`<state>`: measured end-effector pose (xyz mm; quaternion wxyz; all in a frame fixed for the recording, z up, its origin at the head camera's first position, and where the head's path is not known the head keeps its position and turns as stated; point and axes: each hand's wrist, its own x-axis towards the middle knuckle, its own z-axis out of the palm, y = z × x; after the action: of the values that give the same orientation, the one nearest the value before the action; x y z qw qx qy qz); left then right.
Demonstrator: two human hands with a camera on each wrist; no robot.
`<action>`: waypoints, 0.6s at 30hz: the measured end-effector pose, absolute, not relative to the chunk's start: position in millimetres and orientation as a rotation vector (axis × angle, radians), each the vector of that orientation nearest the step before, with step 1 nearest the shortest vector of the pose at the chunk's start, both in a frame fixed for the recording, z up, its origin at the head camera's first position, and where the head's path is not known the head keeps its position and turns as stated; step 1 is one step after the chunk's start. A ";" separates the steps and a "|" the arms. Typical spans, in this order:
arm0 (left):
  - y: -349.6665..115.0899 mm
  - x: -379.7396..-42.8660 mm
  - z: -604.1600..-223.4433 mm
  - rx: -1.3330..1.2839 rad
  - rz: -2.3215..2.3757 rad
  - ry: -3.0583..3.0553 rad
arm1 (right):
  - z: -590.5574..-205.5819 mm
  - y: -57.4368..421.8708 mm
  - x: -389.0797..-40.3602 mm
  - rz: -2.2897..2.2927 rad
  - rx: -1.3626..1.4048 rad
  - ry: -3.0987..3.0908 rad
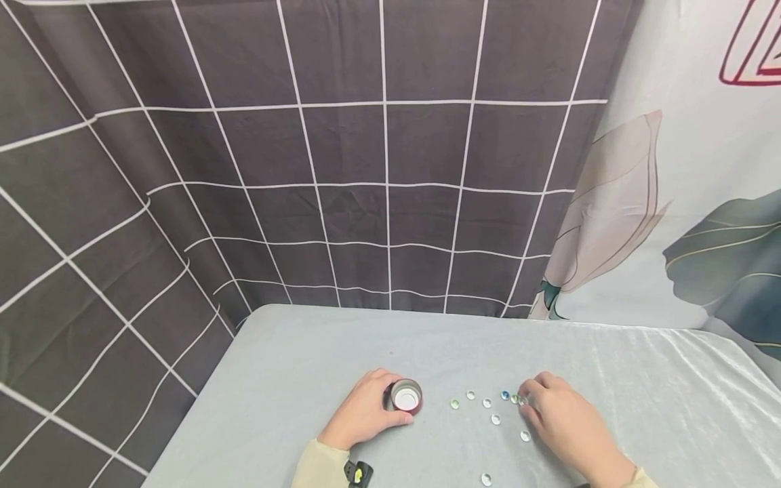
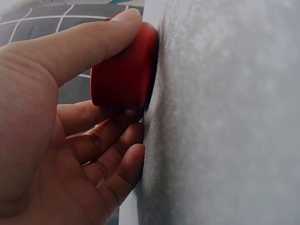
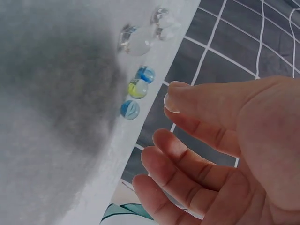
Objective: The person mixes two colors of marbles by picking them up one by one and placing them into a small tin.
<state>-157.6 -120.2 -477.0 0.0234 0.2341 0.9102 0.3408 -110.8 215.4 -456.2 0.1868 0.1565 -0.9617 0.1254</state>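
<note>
My left hand (image 1: 369, 408) grips a small red round tin (image 2: 124, 70), thumb on one side and fingers round the other. The tin stands on the cloth, its open top facing up, with a pale bottom inside. To the right, my right hand (image 1: 564, 421) is low over the cloth at the end of a group of glass marbles. Its thumb and forefinger pinch what looks like a clear marble (image 3: 170, 104), mostly covered by the fingertips. Close to those fingertips lie a blue marble (image 1: 505, 395) and a yellow-green marble (image 1: 515, 399).
Between the hands lie a green marble (image 1: 454, 404) and several clear ones, including a clear marble (image 1: 495, 419). Another clear marble (image 1: 486, 480) is near the lower edge of view. A pale cloth (image 1: 317, 346) covers the table; a dark grid curtain (image 1: 342, 149) hangs behind.
</note>
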 end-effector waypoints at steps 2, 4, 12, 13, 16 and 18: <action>-119.9 -157.5 -477.0 0.725 1.058 2.818 | -455.9 214.3 -110.7 0.342 0.445 -2.685; -119.8 -157.4 -477.8 0.742 1.060 2.824 | -455.7 213.1 -110.7 0.339 0.450 -2.668; -119.9 -157.2 -479.7 0.765 1.055 2.844 | -451.5 205.0 -113.4 0.341 0.480 -2.641; -119.9 -157.5 -479.8 0.757 1.054 2.841 | -450.5 203.7 -113.5 0.344 0.480 -2.646; -120.0 -157.6 -478.9 0.745 1.052 2.835 | -447.9 199.7 -114.3 0.349 0.479 -2.660; -120.0 -157.9 -478.7 0.746 1.055 2.832 | -446.8 197.1 -115.0 0.351 0.483 -2.657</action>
<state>-157.9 -120.0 -478.7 0.0142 0.2396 0.9098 0.3387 -115.0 197.1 -446.8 0.2074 0.1735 -0.9544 0.1262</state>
